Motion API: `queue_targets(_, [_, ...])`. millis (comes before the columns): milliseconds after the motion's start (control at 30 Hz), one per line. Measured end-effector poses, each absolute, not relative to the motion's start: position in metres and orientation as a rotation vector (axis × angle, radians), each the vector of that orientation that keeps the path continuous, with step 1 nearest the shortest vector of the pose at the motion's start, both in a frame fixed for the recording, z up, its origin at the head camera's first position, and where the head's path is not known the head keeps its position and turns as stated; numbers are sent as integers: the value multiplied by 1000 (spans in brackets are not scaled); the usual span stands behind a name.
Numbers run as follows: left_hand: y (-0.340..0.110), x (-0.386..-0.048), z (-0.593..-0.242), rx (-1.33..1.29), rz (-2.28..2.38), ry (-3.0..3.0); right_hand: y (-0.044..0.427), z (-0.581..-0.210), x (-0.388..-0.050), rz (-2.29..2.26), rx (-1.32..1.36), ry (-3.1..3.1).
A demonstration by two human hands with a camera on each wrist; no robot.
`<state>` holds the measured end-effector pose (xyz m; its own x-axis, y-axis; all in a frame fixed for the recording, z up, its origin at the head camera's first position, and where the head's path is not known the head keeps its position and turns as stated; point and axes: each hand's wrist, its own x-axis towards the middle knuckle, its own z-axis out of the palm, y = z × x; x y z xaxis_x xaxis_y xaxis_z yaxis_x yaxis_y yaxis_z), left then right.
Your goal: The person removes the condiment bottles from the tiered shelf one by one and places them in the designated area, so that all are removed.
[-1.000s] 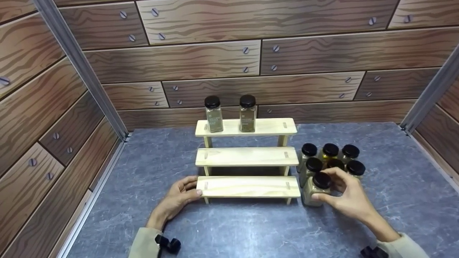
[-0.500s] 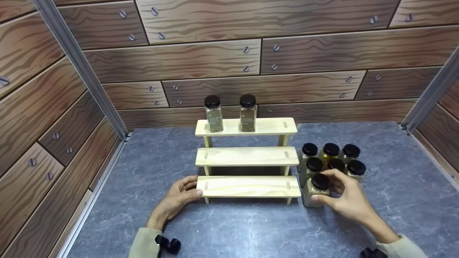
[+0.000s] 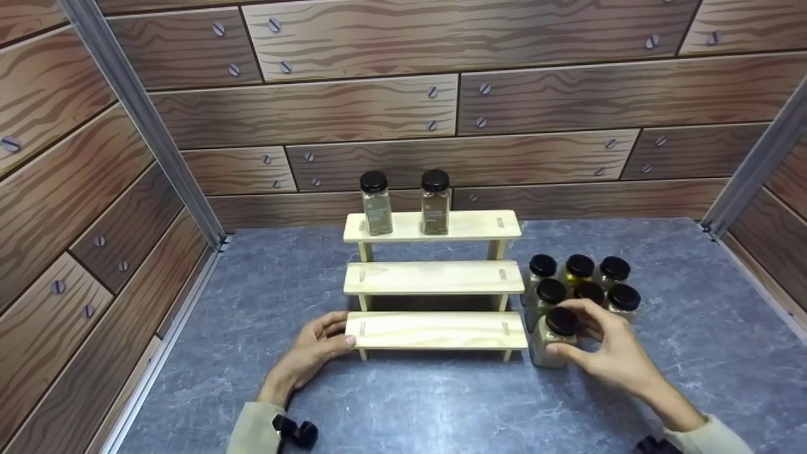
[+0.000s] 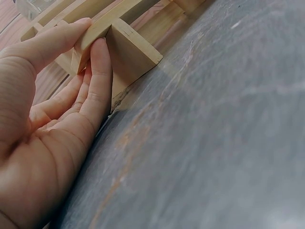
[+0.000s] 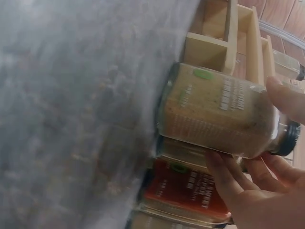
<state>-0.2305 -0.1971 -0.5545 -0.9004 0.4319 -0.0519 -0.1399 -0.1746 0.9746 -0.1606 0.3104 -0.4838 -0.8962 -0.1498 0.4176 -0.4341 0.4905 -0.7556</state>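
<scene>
A three-step wooden rack (image 3: 435,331) stands on the grey table. My left hand (image 3: 313,348) pinches the left end of its lowest step, thumb on top and fingers beneath, as the left wrist view shows. To the right of the rack, my right hand (image 3: 608,353) grips a square glass spice jar (image 3: 550,345) with a black lid, thumb on one side and fingers on the other. Tan powder fills this jar (image 5: 214,107) in the right wrist view. It is upright at the front of the jar group. Two more spice jars, a left one (image 3: 377,205) and a middle one (image 3: 435,205), stand on the top step.
Several black-lidded jars are grouped behind the held one, among them a jar with yellow contents (image 3: 579,271). A jar with red contents (image 5: 186,188) shows in the right wrist view. Wood-patterned walls (image 3: 378,113) border the table (image 3: 429,410) at the back and sides.
The held jar has shifted very slightly toward the front left in my right hand. My left hand stays on the rack, and the head view has tilted a little.
</scene>
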Motion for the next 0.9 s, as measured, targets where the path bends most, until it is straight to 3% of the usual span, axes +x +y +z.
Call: queue_targets(900, [-196, -230, -553, 315, 2139, 1716, 283, -416, -180, 1269, 597, -2373])
